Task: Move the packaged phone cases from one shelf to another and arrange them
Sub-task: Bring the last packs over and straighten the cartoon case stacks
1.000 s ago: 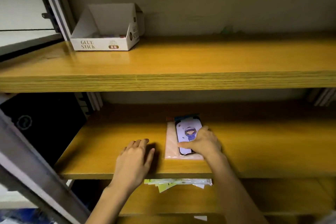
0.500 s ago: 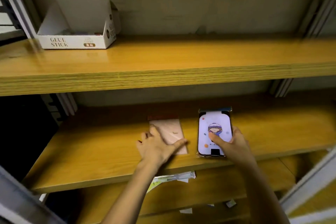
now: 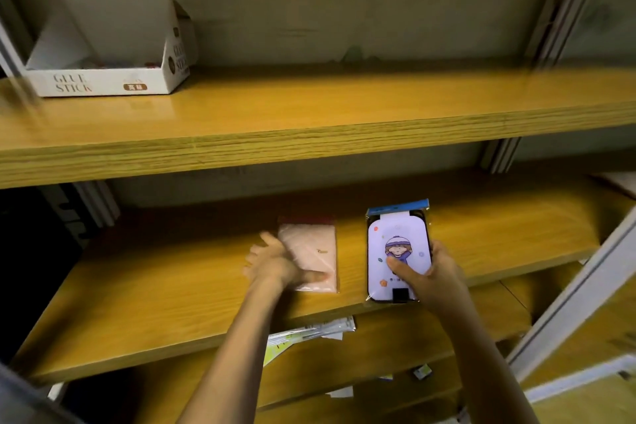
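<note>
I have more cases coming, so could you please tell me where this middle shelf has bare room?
On the middle shelf, bare wood lies left of the left hand and right of the cartoon case. The centre is crowded by the pink case and right hand.

Both arms reached forward. The left hand (image 3: 275,263) lay flat, fingers spread, thumb on the pink case (image 3: 313,248). The right hand (image 3: 437,275) gripped the cartoon case (image 3: 395,241).

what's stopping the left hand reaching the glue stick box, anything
Probably yes, it can: the left hand only rests on the pink package, holding nothing, and the glue stick box sits up-left near the open front of the upper shelf.
</note>
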A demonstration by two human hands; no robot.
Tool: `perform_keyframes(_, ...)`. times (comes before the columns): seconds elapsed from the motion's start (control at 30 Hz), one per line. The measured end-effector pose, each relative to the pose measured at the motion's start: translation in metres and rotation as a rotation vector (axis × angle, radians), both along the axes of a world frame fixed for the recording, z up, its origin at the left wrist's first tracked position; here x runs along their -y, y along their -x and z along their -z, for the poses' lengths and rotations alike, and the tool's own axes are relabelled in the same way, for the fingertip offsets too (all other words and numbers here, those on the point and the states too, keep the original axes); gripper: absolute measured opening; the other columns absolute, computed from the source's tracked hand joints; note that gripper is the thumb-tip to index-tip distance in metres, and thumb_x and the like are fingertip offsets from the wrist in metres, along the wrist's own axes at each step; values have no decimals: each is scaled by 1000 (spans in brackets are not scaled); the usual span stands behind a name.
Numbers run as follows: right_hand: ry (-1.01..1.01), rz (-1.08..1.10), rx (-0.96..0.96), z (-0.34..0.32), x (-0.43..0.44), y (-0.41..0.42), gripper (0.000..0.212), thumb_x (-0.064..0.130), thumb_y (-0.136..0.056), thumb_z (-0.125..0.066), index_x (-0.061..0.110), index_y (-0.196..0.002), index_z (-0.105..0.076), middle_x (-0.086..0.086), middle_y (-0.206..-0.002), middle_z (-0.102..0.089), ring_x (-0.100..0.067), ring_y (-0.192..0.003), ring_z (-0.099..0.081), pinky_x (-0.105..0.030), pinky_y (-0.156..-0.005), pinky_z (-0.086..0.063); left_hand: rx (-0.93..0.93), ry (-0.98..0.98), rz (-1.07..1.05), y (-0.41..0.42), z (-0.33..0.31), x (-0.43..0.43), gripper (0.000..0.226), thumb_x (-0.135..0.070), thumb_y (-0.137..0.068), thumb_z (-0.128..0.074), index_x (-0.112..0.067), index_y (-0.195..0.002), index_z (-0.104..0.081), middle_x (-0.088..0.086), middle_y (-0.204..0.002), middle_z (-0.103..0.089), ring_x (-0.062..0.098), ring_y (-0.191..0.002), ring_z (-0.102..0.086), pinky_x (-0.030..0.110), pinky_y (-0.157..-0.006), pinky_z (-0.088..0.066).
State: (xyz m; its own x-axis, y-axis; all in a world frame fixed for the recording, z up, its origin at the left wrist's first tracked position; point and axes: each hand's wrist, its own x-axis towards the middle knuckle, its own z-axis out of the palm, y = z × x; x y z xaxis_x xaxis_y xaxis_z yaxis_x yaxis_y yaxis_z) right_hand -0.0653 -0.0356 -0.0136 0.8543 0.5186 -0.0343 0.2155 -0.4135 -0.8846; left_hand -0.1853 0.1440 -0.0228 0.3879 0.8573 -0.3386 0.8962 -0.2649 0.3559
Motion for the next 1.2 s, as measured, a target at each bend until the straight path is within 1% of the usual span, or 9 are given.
perform_keyframes(0.17, 10, 6, 12, 1, 1, 1, 59, 24, -76, -73, 6, -125, -45, -15, -120, -61, -31, -104, -62, -45, -79, -57, -96, -13, 119, -6, -1, -4, 124, -72, -52, -68, -6, -143, -16, 17, -151, -18, 37, -138, -16, 49, -110, -24)
perform_keyframes(0.3, 0, 24, 15, 2, 5, -1, 57, 23, -76, -72, 6, -123, -46, -16, -120, -60, -31, -104, -62, -44, -78, -57, -135, -163, 93, -18, 9, 20, 132, -92, -43, -47, -5, -139, -20, 13, -144, -28, 32, -131, -25, 46, -104, -29)
perform_keyframes(0.4, 1, 33, 19, 4, 11, -4, 58, 24, -76, -73, 6, -123, -45, -16, -119, -61, -31, -103, -62, -46, -78, -57, -57, -279, 70, -26, 21, 29, 118, -82, -51, -57, -5, -135, -24, 13, -138, -37, 29, -125, -31, 42, -100, -32)
perform_keyframes(0.47, -6, 42, 22, 5, 15, -5, 58, 24, -75, -73, 6, -123, -45, -15, -119, -61, -30, -103, -62, -47, -78, -57, -4, -259, 49, -28, 16, 24, 112, -72, -52, -67, -5, -132, -26, 13, -136, -38, 30, -125, -32, 40, -98, -33)
perform_keyframes(0.7, 12, 70, 35, 6, 32, -18, 54, 25, -75, -73, 7, -119, -47, -14, -115, -62, -29, -98, -62, -43, -74, -58, 21, -67, 33, -27, 10, 1, 129, -67, -39, -78, 0, -135, -24, 16, -136, -36, 32, -125, -35, 39, -100, -37)
perform_keyframes(0.8, -25, 96, -2, 4, 43, -27, 55, 25, -75, -73, 8, -120, -47, -13, -116, -62, -28, -99, -62, -43, -74, -58, 162, -73, 46, -22, 10, -3, 118, -62, -44, -80, 1, -131, -30, 14, -129, -45, 30, -117, -46, 35, -92, -42)
perform_keyframes(0.97, -55, 132, -11, -1, 69, -46, 59, 25, -75, -73, 8, -125, -46, -11, -118, -62, -23, -96, -61, -31, -68, -55, 561, 45, 38, -25, -2, 6, 65, -31, -68, -78, -2, -115, -43, 13, -106, -55, 26, -91, -56, 36, -74, -49)
perform_keyframes(1.1, -139, 158, -91, -6, 101, -70, 57, 22, -76, -73, 10, -125, -47, -7, -114, -62, -22, -95, -61, -35, -69, -58, 879, 147, 110, -42, -13, 48, 34, -19, -81, -67, -2, -101, -44, 8, -83, -55, 14, -60, -53, 14, -40, -42)
perform_keyframes(1.2, -176, 176, -113, -10, 136, -96, 55, 22, -75, -73, 11, -122, -47, -3, -109, -61, -22, -93, -62, -29, -62, -57, 1030, 238, 136, -69, -17, 90, 23, -14, -83, -63, -7, -93, -44, 5, -76, -54, 12, -55, -56, 13, -38, -42)
